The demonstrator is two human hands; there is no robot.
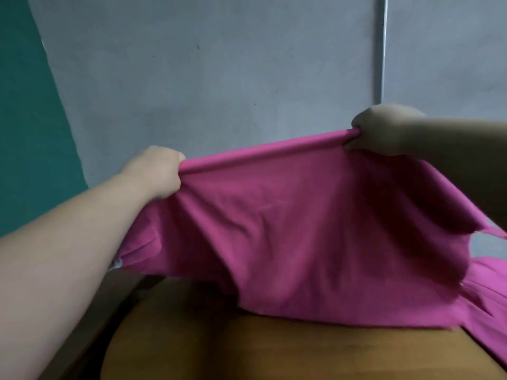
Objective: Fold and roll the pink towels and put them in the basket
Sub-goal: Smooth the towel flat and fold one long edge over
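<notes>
Pink towel (pixel 288 229): one piece, held up in the air between both hands, over the wooden table. Its top edge is drawn taut into a narrow rolled or folded ridge that slants from lower left to upper right. The rest hangs in loose creases, and the lower hem lies on the table top.

Teal wall (pixel 27 119): far left, a slanting band from the top edge downward.

Left hand (pixel 156 171): fingers curled tight round the left end of the towel's ridge, gripping the cloth. The bare forearm enters from the lower left corner.

Grey wall (pixel 205 72): fills the background behind the towel, with a few small dark specks.

Table (pixel 247 349): brown wood with a rounded near-left corner, directly below the hanging towel.

Pipe (pixel 381 50): a thin pale vertical strip on the grey wall, upper right, ending just above the right hand.

Right hand (pixel 384 130): held higher than the left, fingers and thumb closed on the right end of the ridge, grasping it. The forearm enters from the right edge.

Second pink cloth (pixel 488 292): lower right, lying on the table beside the hanging towel's ragged right edge and running out of view. Whether it is folded cannot be told.
</notes>
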